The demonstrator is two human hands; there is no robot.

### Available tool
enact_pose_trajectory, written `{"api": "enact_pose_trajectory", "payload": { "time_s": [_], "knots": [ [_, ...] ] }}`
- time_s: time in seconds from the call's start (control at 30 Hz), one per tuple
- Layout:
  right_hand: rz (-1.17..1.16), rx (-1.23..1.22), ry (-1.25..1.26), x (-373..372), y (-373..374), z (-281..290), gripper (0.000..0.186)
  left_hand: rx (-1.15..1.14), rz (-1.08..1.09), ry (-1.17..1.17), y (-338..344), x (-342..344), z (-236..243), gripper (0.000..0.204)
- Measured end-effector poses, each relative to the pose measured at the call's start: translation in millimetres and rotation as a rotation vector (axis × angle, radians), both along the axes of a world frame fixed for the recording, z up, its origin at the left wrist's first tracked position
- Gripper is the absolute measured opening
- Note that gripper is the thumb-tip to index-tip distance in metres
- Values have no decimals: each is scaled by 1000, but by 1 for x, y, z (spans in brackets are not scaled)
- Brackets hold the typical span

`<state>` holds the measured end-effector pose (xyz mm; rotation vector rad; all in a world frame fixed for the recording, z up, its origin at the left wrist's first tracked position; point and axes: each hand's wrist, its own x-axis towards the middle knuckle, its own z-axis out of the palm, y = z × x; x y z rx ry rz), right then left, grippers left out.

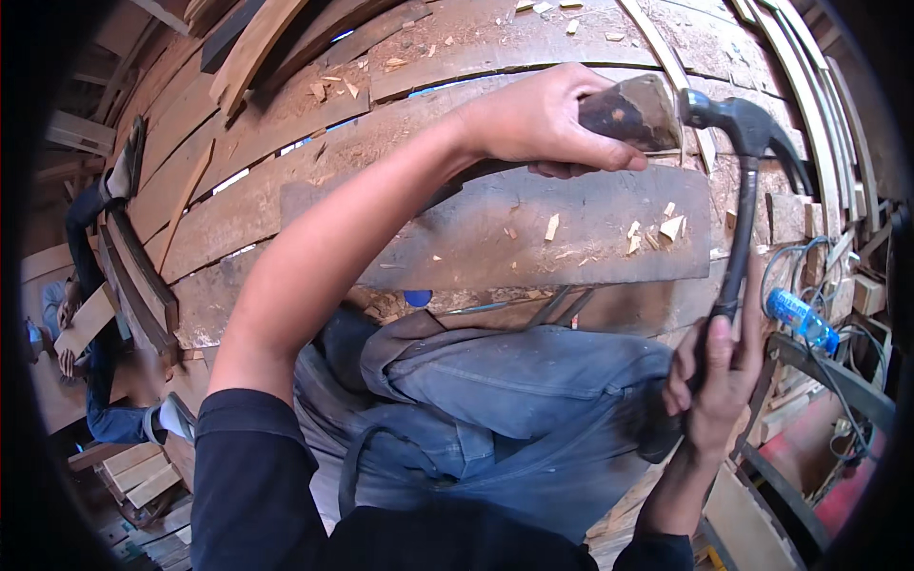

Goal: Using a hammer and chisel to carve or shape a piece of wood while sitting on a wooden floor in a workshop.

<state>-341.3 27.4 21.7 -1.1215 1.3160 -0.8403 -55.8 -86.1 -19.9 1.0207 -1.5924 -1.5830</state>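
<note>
Two sets of fingers, both mine, are shown above my blue trousers point(514, 385). Nearest, my right fingers point(681, 366) are curled around the handle of a hammer point(742, 224), whose head stands at upper right with the claw turned outward. Beyond, my left fingers point(609, 149) are wrapped around a dark wooden piece point(630, 112), the thumb laid along its near side; the piece is held over the far edge of a wide board point(533, 205), its worn, paler end directed at the striking face. That face is just beside the end; whether the two touch, I cannot tell. Principal hazards, in my judgement: an off-centre blow, caused by a tilted head or a turned wrist, could glance toward my left thumb; a slack left grip could let the piece twist or jump; a chipped end could split under force. Loose wood chips point(670, 228) on the board could slide underfoot of anything set down there, leaving it unsteady. Farther right, a blue-labelled bottle point(800, 319) lies tilted among cables point(809, 252); a wide backswing might knock the one or snag the others. Farthest, past the plank floor point(319, 167), stacked timber point(262, 52) lies at the upper left, and at the left margin a co-worker's hands hold a pale board point(89, 319).
</note>
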Motion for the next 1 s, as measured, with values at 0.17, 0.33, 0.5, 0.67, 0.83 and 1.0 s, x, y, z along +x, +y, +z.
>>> {"api": "enact_pose_trajectory", "payload": {
  "time_s": [0.17,0.33,0.5,0.67,0.83,1.0],
  "knots": [
    [-330,-289,-73,-9,-29,8,54,12,13,-55,-2,0,-5,30],
    [-214,-261,20,11,-20,14,56,36,-39,-31,-5,-1,-5,31],
    [-82,-152,39,4,-9,8,58,43,-64,-68,-3,-8,-7,30],
    [-382,-400,-50,-20,-33,20,54,68,-67,-32,-6,-9,-11,27],
    [1,-53,126,-9,-4,0,60,121,-63,-133,-9,-12,-11,28],
    [-122,-28,40,-25,-3,-4,62,109,-91,-63,-9,-16,-16,30]
  ]
}}
